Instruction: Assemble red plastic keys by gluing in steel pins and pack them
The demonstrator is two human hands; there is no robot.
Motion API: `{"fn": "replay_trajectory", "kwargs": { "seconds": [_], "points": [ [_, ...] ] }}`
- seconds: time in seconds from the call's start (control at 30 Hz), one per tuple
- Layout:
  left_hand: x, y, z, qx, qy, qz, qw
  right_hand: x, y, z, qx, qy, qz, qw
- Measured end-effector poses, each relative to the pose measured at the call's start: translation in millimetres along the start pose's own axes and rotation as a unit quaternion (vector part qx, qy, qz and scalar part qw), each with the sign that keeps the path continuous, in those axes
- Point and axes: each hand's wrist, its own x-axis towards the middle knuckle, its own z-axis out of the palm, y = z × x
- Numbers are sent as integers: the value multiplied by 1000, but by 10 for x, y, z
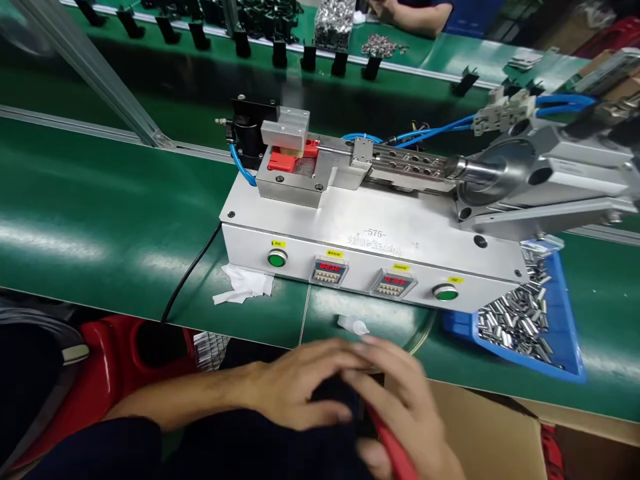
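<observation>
My right hand (pixel 407 407), near the table's front edge, is closed round a long red plastic piece (pixel 393 447); motion blurs it a little. My left hand (pixel 305 380) reaches across from the left, thumb apart from the curved fingers, its fingertips meeting those of my right hand. Nothing shows between its thumb and fingers. Beyond both hands stands a silver bench machine (pixel 300 220) with green buttons and red digital displays. In its metal fixture (pixel 290 190) lies a red plastic part (pixel 283 162), partly hidden under a metal block.
A blue bin (pixel 570 333) of small metal cylinders stands right of the machine. A small clear plastic container (pixel 353 325) and white cloth (pixel 245 283) lie before it. Below the right edge is a cardboard box (pixel 475 427). A co-worker's arm (pixel 415 17) rests across the far table.
</observation>
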Motion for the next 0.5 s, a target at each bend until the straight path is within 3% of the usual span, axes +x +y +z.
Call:
{"fn": "replay_trajectory", "kwargs": {
  "seconds": [0.07, 0.13, 0.23, 0.3, 0.33, 0.43, 0.5],
  "points": [
    [-35, -10, 120, -52, -3, 1, 999, 118, -31, 258, 19, -35, -67, 997],
    [-156, -22, 108, -82, 30, -38, 995, 133, 43, 424, 31, -22, -92, 995],
    [-365, -61, -29, -108, 116, -130, 979, -62, 267, 489, 16, 121, -90, 988],
    [-463, -104, -112, -129, 194, -210, 949, -215, 422, 483, -10, 229, -16, 973],
    [-490, -127, -140, -147, 228, -248, 930, -262, 489, 487, -23, 249, 43, 967],
    [-483, -188, -193, -205, 298, -304, 881, -240, 617, 573, -57, 166, 186, 967],
    [-430, -211, -222, -218, 313, -305, 873, -134, 641, 662, -74, 117, 190, 972]
  ]
}}
